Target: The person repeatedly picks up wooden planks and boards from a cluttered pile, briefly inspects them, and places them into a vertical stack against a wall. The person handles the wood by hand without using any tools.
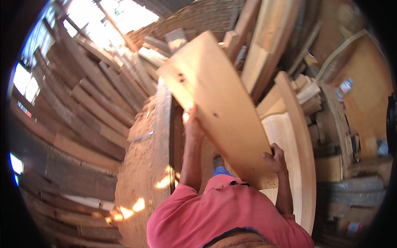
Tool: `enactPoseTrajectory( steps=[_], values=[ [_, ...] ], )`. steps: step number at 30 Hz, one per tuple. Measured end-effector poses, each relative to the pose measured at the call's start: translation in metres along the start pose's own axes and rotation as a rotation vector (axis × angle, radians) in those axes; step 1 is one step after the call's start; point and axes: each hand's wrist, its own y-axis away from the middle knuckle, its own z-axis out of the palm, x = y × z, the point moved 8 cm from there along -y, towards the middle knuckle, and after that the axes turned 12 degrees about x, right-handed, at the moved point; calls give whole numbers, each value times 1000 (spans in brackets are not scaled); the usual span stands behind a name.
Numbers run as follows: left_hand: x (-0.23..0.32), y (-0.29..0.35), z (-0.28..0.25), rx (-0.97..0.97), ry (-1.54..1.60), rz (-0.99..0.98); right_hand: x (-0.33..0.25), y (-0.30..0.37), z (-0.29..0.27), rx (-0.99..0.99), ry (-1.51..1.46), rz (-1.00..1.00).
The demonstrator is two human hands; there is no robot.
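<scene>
A pale wooden board [219,107] is gripped along both long edges: left hand [192,122] midway up, right hand [275,159] at the near end.

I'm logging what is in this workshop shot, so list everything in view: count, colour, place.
wide board: one, light tan with small dark holes, held up tilted in the middle
curved pale panels: two or more, cream, on edge right of the board
dark planks: many, brown, stacked along the left
leaning timber: several pieces, tan, upper right
sawdust-covered bench: one, sandy brown, left of the arms
offcut blocks: a few, pale, right of centre
pink shirt: one, bottom centre
left hand: one, grips the board's left edge
right hand: one, grips the board's lower right corner
</scene>
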Motion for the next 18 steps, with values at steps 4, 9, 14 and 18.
enactPoseTrajectory(
  steps=[4,9,14,18],
  values=[
    [-13,-58,-61,19,-9,-142,6,-32,61,-29,-63,-19],
    [0,-140,-112,-16,56,-66,7,-93,157,-74,-125,18],
    [-6,-243,-214,268,1,-83,5,-172,271,-249,126,-60],
    [-36,-303,-307,435,78,-255,35,-220,334,-518,127,52]
  ],
)
